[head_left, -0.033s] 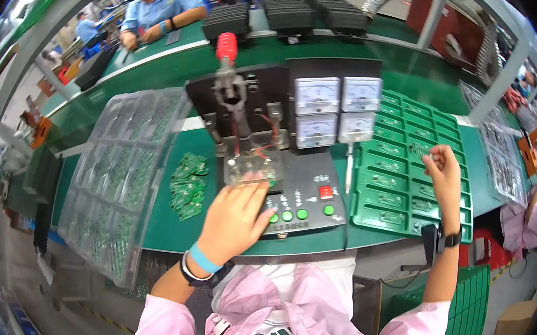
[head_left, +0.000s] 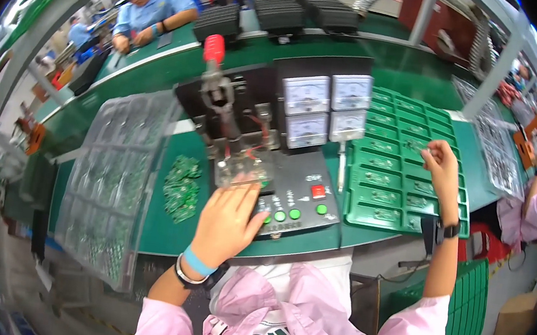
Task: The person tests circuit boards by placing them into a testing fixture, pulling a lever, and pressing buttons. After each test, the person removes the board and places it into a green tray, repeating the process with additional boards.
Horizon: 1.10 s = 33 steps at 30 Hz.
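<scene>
While the L hand (head_left: 227, 219) lies flat and unclenched, fingers extended at a clear plastic fixture plate's (head_left: 246, 164) front edge, ctr of frame, the R hand (head_left: 442, 163), R of ctr, has its fingertips bunched by a small green circuit board (head_left: 413, 145) at a green plastic compartment tray (head_left: 374, 224); can't tell if it's gripped. 4 white-faced meters (head_left: 307, 96) stand upper ctr; a loose green circuit-board pile (head_left: 181, 188) lies L of ctr.

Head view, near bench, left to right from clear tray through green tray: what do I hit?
Clear tray → board pile → left hand → meters → green tray.
</scene>
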Each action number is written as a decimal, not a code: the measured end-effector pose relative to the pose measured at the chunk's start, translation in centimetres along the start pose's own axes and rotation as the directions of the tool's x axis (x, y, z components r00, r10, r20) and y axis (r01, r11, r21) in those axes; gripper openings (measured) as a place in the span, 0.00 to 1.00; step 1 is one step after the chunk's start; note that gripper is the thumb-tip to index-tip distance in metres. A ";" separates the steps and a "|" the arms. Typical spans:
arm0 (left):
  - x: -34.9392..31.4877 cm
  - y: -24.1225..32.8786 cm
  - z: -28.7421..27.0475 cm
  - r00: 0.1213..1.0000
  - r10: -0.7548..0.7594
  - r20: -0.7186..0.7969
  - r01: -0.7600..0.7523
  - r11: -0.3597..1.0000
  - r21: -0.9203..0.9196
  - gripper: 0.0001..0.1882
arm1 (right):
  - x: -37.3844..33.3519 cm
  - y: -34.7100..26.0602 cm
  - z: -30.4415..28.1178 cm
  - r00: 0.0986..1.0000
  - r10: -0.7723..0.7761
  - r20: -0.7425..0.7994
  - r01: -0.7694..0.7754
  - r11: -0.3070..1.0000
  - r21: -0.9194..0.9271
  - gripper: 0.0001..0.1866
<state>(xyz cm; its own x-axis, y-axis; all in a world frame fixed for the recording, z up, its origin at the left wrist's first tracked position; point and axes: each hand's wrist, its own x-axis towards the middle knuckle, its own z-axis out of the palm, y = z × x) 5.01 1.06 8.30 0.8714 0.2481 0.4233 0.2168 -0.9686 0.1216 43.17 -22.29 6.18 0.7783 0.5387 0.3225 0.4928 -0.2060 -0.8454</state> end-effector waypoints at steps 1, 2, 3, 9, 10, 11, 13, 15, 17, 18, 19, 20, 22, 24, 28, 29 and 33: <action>0.0 0.2 -0.6 0.999 -0.021 0.030 0.022 1.000 -0.015 0.24 | 0.9 1.2 -1.4 0.999 0.020 -0.033 -0.021 0.998 -0.052 0.09; -0.1 0.3 -1.2 0.997 -0.045 0.060 0.047 0.999 -0.022 0.25 | 1.6 2.1 -2.3 0.998 0.029 -0.062 -0.033 0.997 -0.069 0.09; -0.3 0.4 -1.9 0.998 -0.018 0.057 0.020 0.999 -0.035 0.25 | 2.3 2.7 -3.0 0.995 0.102 -0.009 -0.103 0.983 -0.150 0.09; 6.3 -0.7 -7.2 0.862 0.105 -0.496 -0.062 0.993 0.103 0.35 | 0.2 3.6 -3.8 0.990 -0.012 -0.140 -0.066 0.838 -0.541 0.11; 8.3 -2.2 -7.6 0.881 -0.077 -0.466 0.037 0.995 -0.095 0.37 | 0.1 3.3 -3.3 0.991 -0.027 -0.130 -0.045 0.853 -0.520 0.11; 9.3 -3.4 -8.0 0.880 -0.253 -0.402 0.144 0.948 -0.282 0.39 | 0.1 2.9 -2.8 0.992 -0.044 -0.118 -0.021 0.868 -0.497 0.11; 9.1 -3.4 -7.4 0.838 -0.169 -0.519 -0.028 0.936 -0.350 0.39 | -0.1 2.8 -2.2 0.992 -0.063 -0.110 0.004 0.881 -0.472 0.11; 9.0 -3.6 -6.4 0.674 -0.054 -0.737 -0.377 0.833 -0.406 0.38 | -0.7 2.9 -1.6 0.976 -0.199 0.087 0.212 0.797 -0.565 0.11; 5.5 -3.3 -5.6 0.797 0.438 -0.415 -0.504 0.862 -0.058 0.38 | -1.6 3.0 -1.2 0.950 -0.250 0.188 0.313 0.744 -0.590 0.10; 3.5 -2.9 -4.5 0.826 0.333 -0.455 -0.430 0.894 -0.125 0.37 | -2.0 2.7 -1.2 0.954 -0.214 0.211 0.301 0.710 -0.637 0.11; 1.7 -2.8 -3.4 0.842 0.225 -0.491 -0.359 0.912 -0.198 0.35 | -2.6 2.0 -1.5 0.957 -0.177 0.229 0.287 0.668 -0.686 0.12; -0.3 -3.4 -2.6 0.845 0.221 -0.487 -0.346 0.920 -0.184 0.35 | -3.0 1.0 -1.1 0.957 -0.146 0.249 0.284 0.632 -0.721 0.12; -3.9 -4.8 -1.0 0.897 0.099 -0.432 -0.275 0.889 -0.366 0.30 | -4.4 -2.1 0.0 0.943 -0.193 0.271 0.330 0.647 -0.687 0.14; -5.6 -3.9 0.4 0.929 -0.001 -0.370 -0.146 0.918 -0.369 0.29 | -6.3 -6.1 2.5 0.899 -0.343 0.271 0.438 0.694 -0.571 0.17; -7.6 -3.8 1.7 0.947 -0.225 -0.229 0.110 0.898 -0.426 0.28 | -11.8 -12.2 11.4 0.630 -0.772 0.089 0.723 0.540 -0.431 0.23; -7.6 -3.8 1.8 0.949 -0.230 -0.218 0.112 0.887 -0.448 0.28 | -13.2 -11.7 13.2 0.522 -0.853 0.033 0.799 0.475 -0.368 0.25; -7.4 -5.3 1.0 0.961 -0.205 -0.185 0.112 0.903 -0.414 0.29 | -16.5 -11.8 16.8 0.628 -0.722 0.290 0.778 0.581 -0.238 0.27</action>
<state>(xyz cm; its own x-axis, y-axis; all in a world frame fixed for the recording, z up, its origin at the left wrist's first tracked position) -2.14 4.31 3.67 0.7115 0.4393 0.5485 0.1112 -0.8410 0.5295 18.01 -15.02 3.72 0.0203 0.7238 0.6897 0.9848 0.1047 -0.1388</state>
